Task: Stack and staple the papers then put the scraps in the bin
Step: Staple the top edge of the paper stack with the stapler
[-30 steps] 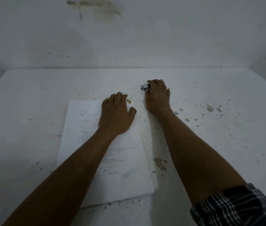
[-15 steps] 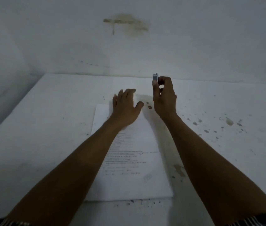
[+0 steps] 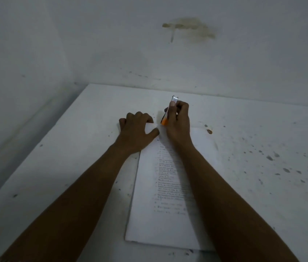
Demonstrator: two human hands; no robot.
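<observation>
Just above frame centre, the right hand (image 3: 179, 121) is grasping the small stapler (image 3: 174, 100) in its fingers. It looks rigid and light, best squeezed top against base. Its long axis is running nearly straight up the frame, metal end uppermost. The papers (image 3: 168, 195), thin and likely to slide, are lying lengthwise on the surface (image 3: 73, 148). The left hand (image 3: 136, 129) is resting on their upper left corner, fingers bent; whether they are pinching, I cannot tell.

Dim light; white speckled table (image 3: 263, 140) in corner; pale wall (image 3: 92, 44) with brownish stain (image 3: 191, 29).
</observation>
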